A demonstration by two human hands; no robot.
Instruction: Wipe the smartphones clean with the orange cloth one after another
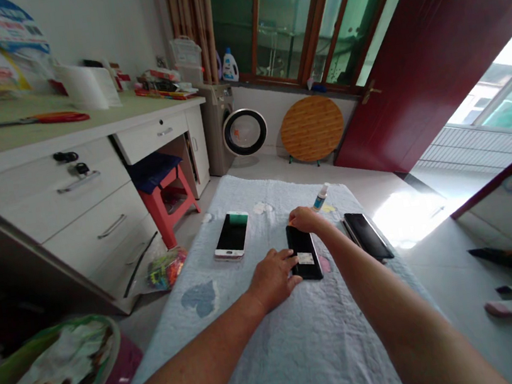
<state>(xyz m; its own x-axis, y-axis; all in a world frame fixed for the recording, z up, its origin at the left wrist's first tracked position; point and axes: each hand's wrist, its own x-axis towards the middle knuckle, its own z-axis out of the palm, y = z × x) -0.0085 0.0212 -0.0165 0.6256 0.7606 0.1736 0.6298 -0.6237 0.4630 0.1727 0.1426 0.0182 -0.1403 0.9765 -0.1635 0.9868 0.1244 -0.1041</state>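
Observation:
A black phone (299, 240) with a white label lies on the blue cloth (283, 353) at the middle. My left hand (275, 278) rests against its left edge, fingers apart and fingertips touching it. At the phone's top end, my right hand (303, 218) has its fingers pressed together; what they hold, if anything, is too small to name. To the left lies a white-framed phone (232, 236) with a dark screen. Another dark phone (368, 236) lies to the right, over a second flat item. A small spray bottle (320, 197) is just beyond my right hand.
A waste bin (127, 356) stands at the lower left, with a bag of colourful items (166, 269) beyond it. A red stool (168, 198) is by the white desk (87, 142). A washing machine (217, 121) with its door open stands at the back.

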